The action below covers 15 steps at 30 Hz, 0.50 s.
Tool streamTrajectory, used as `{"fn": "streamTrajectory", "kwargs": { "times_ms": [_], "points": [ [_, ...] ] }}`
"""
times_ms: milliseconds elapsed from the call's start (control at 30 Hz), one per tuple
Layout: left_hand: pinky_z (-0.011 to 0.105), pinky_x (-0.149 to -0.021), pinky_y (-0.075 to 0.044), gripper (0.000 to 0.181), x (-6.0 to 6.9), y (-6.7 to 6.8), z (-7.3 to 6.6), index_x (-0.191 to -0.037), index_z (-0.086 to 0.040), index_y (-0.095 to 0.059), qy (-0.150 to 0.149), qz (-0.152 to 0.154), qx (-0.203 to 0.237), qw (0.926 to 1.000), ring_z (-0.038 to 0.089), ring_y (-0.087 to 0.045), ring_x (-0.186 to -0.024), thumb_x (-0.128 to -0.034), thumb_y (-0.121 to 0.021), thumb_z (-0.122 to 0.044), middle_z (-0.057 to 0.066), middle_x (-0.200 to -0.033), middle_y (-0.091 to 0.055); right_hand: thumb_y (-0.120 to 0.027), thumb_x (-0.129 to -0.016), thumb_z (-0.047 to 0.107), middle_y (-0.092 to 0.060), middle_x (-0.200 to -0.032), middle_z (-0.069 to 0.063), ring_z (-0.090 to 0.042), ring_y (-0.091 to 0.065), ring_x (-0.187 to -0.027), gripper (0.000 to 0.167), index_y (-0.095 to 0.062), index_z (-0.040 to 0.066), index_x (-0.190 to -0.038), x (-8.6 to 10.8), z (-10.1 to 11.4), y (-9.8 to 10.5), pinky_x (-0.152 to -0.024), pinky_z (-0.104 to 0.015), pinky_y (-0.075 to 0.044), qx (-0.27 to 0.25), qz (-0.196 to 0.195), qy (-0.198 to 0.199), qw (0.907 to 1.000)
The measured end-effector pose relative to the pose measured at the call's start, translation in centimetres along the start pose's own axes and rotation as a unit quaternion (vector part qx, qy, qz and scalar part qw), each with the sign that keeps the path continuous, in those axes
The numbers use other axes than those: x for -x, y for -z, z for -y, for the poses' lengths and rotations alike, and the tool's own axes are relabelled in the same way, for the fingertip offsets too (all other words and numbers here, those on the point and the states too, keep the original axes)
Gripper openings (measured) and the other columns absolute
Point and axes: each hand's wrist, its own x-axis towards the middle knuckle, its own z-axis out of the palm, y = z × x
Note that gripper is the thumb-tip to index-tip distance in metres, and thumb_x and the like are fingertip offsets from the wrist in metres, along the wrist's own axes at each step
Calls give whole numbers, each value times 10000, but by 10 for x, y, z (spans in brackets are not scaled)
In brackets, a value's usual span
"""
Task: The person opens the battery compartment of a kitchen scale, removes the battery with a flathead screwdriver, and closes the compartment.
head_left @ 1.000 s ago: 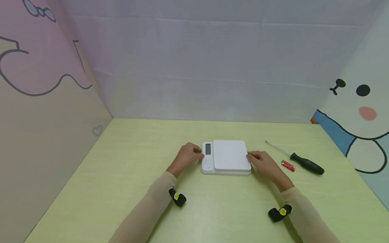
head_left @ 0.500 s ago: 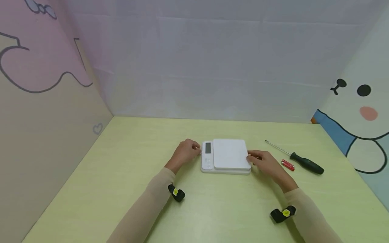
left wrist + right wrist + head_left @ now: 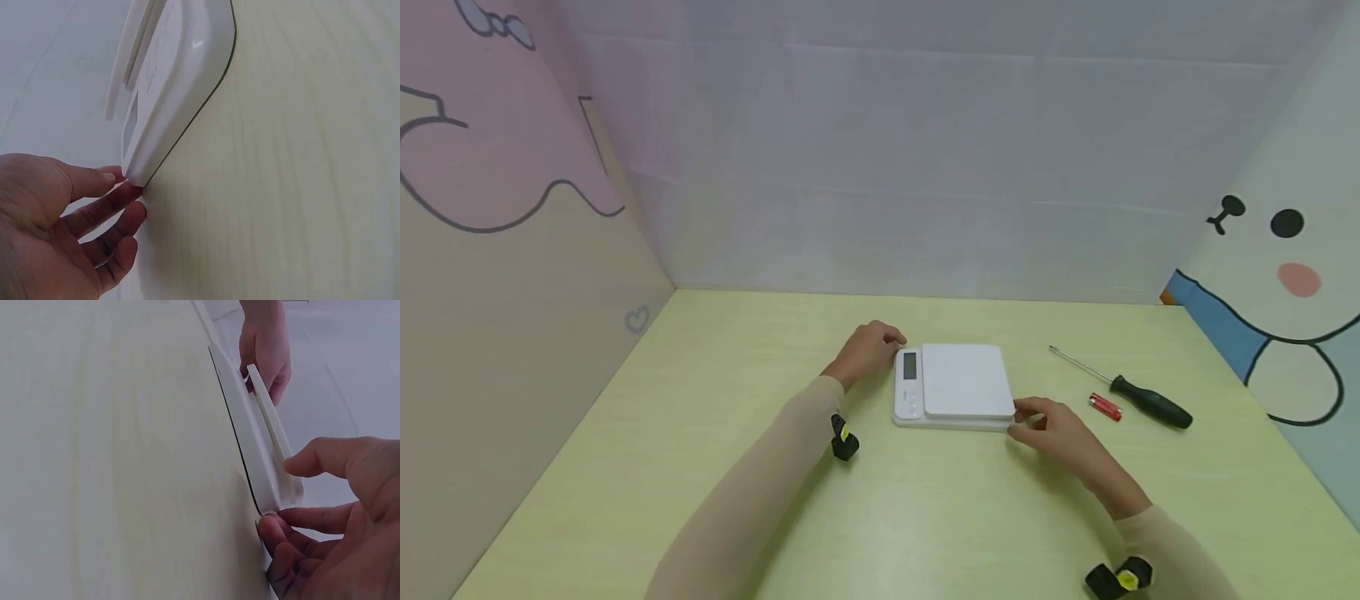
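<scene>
A white kitchen scale (image 3: 967,382) lies flat on the table, its small grey display (image 3: 910,366) at the left. My left hand (image 3: 867,353) is at its far left corner. In the left wrist view the thumb (image 3: 94,182) and curled fingers pinch that corner from above and below. My right hand (image 3: 1054,432) pinches the near right corner. In the right wrist view its thumb (image 3: 312,459) meets the edge of the weighing platform (image 3: 272,422), while the fingertips sit low against the base. The scale's underside is hidden.
Right of the scale lie a red battery (image 3: 1105,407) and a screwdriver (image 3: 1150,402) with a dark green handle. The pale yellow table (image 3: 760,350) meets a whitish back wall (image 3: 865,167). Panels with cartoon drawings flank both sides.
My left hand has moved from the scale's left side to its far left corner. My right hand has slid down from the right side to the near right corner. The scale stays nearly in place.
</scene>
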Motion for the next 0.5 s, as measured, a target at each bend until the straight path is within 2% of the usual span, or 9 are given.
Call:
{"fn": "streamTrajectory", "kwargs": {
  "times_ms": [100, 300, 500],
  "points": [
    [372, -1004, -462, 229, -5, 1, -2, -1093, -107, -743, -181, 154, -63, 9997, 202, -589, -1165, -993, -538, -93, 37, -1199, -691, -658, -920, 215, -651, -1074, -139, -215, -600, -911, 435, -581, -67, -1242, 8, 3, -5, -696, -278, -496, 74, -187, -93, 9998],
    [326, -933, -487, 222, -14, 2, -5, -1011, -123, -759, -449, 478, -257, 9975, 181, -593, -1074, -985, -547, -61, 29, -1121, -705, -664, -909, 182, -663, -941, -74, -180, -613, -841, 286, -637, -38, -1090, 18, 8, -12, -641, -275, -486, 220, -394, -213, 9988],
    [318, -886, -490, 243, -19, 4, -5, -974, -122, -759, -573, 682, -287, 9956, 187, -585, -1031, -981, -531, -37, 31, -1092, -705, -655, -909, 158, -665, -902, -55, -139, -588, -771, 244, -648, -28, -1068, 21, 11, -17, -590, -259, -467, 99, -373, -114, 9992]
  ]
}}
